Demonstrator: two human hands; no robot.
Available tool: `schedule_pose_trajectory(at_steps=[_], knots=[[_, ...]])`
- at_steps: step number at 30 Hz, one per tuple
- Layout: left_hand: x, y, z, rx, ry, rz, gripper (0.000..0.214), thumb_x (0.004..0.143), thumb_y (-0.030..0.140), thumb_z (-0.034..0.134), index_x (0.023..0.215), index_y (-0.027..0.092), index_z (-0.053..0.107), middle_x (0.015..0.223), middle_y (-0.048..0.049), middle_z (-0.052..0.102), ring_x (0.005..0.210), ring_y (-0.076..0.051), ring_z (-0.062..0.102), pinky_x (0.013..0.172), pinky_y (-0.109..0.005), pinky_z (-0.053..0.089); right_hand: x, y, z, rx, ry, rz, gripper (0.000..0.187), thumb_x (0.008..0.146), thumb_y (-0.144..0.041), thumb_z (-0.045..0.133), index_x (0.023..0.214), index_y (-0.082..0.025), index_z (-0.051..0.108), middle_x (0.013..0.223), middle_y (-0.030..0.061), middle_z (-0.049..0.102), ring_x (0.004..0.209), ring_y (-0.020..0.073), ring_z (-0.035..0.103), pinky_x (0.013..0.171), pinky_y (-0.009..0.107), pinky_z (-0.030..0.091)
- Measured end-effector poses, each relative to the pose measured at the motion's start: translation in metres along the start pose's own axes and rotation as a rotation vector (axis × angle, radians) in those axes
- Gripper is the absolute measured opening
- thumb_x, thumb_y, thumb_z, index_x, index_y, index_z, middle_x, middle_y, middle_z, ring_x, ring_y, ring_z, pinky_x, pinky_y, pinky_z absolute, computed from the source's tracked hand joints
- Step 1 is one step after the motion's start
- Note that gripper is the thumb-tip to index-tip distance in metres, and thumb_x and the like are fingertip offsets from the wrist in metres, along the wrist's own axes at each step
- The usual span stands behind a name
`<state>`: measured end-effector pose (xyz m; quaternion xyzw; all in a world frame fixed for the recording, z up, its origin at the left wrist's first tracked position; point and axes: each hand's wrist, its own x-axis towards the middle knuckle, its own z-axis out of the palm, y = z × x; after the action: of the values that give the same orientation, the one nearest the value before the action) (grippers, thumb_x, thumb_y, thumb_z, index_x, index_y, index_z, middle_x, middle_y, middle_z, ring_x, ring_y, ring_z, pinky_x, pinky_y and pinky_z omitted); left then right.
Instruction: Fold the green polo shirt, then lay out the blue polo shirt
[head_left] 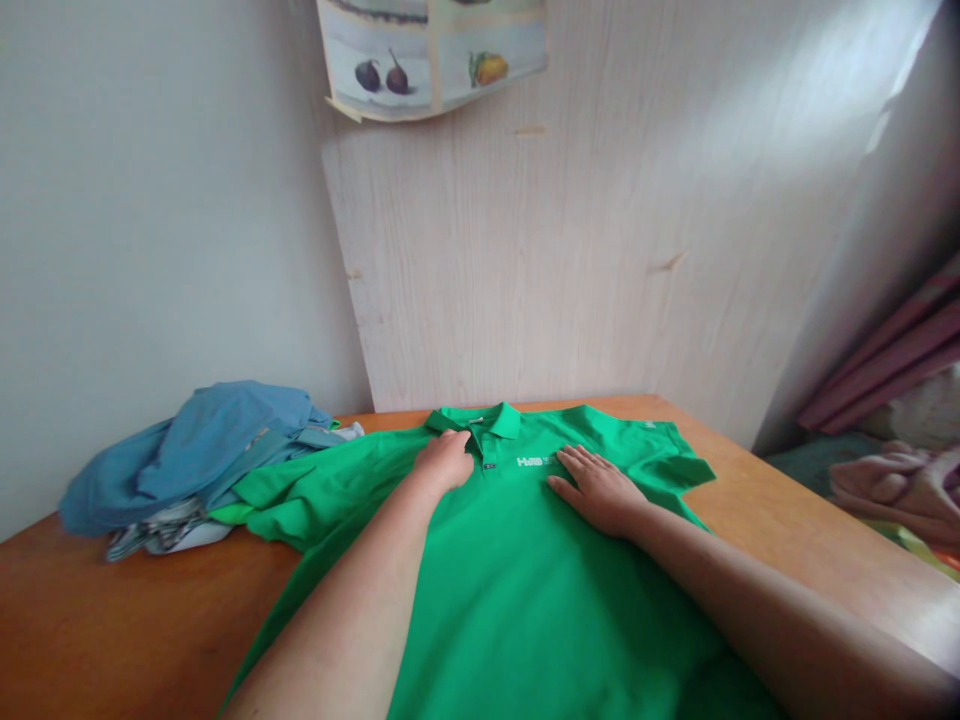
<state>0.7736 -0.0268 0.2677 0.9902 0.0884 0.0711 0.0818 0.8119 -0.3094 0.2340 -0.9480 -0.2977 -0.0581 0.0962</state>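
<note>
A green polo shirt (510, 580) lies spread front side up, with its collar at the far end and both short sleeves out to the sides. My left hand (445, 460) is closed at the open neck placket, its curled fingers gripping the fabric just below the collar; the fingertips are partly hidden. Flat on the chest, beside the white printed lettering, rests my right hand (600, 490) with its fingers stretched out. A dark button shows on the placket between the two hands.
On the orange-brown wooden table (135, 640), a heap of blue and grey clothes (202, 450) touches the left sleeve. A pale wood panel (510, 280) with a fruit picture (435, 70) stands behind. Rumpled bedding (900, 490) lies beyond the table's right edge.
</note>
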Motion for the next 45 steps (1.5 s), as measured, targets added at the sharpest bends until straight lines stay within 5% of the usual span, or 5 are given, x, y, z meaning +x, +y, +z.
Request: schedule_pose_trajectory(at_steps=[10, 16, 21, 31, 45], knots=[[-0.006, 0.004, 0.016, 0.035, 0.142, 0.01, 0.036, 0.096, 0.044, 0.046, 0.117, 0.025, 0.069, 0.128, -0.0094, 0.064, 0.117, -0.026, 0.058, 0.099, -0.038, 0.045, 0.002, -0.001, -0.002, -0.029, -0.028, -0.008, 0.076, 0.098, -0.064, 0.029, 0.151, -0.011, 0.043, 0.159, 0.0146, 0.037, 0.149, 0.0325, 0.028, 0.12, 0.049, 0.024], [-0.006, 0.004, 0.015, 0.048, 0.155, 0.007, 0.034, 0.096, 0.04, 0.044, 0.103, 0.026, 0.075, 0.116, -0.0092, 0.067, 0.111, -0.026, 0.06, 0.092, -0.037, 0.048, 0.026, -0.012, -0.029, -0.05, -0.118, 0.01, 0.049, 0.093, -0.052, 0.049, 0.125, -0.021, 0.067, 0.127, 0.0136, 0.068, 0.118, 0.0329, 0.062, 0.096, 0.042, 0.048], [-0.007, 0.005, 0.017, 0.06, 0.166, 0.009, 0.033, 0.095, 0.039, 0.045, 0.102, 0.025, 0.075, 0.119, -0.0103, 0.068, 0.112, -0.029, 0.059, 0.094, -0.041, 0.047, 0.068, -0.041, -0.039, 0.044, -0.038, 0.012, 0.038, 0.094, -0.039, 0.049, 0.119, -0.021, 0.07, 0.122, 0.0109, 0.071, 0.112, 0.0285, 0.065, 0.09, 0.034, 0.049], [-0.005, 0.001, 0.016, 0.036, 0.219, 0.034, 0.034, 0.097, 0.035, 0.042, 0.101, 0.026, 0.075, 0.105, -0.0097, 0.07, 0.103, -0.027, 0.063, 0.085, -0.037, 0.048, 0.12, -0.101, -0.009, 0.153, 0.009, 0.012, 0.038, 0.091, -0.027, 0.054, 0.127, -0.028, 0.066, 0.128, 0.0082, 0.069, 0.114, 0.0257, 0.064, 0.093, 0.034, 0.049], [-0.005, 0.007, 0.024, 0.009, 0.222, 0.143, 0.032, 0.096, 0.031, 0.046, 0.121, 0.034, 0.067, 0.117, -0.0023, 0.069, 0.109, -0.025, 0.058, 0.091, -0.038, 0.044, 0.133, -0.072, 0.026, 0.408, 0.23, 0.142, 0.024, 0.088, -0.024, 0.053, 0.105, -0.022, 0.069, 0.09, 0.0026, 0.073, 0.08, 0.0165, 0.064, 0.068, 0.024, 0.045]])
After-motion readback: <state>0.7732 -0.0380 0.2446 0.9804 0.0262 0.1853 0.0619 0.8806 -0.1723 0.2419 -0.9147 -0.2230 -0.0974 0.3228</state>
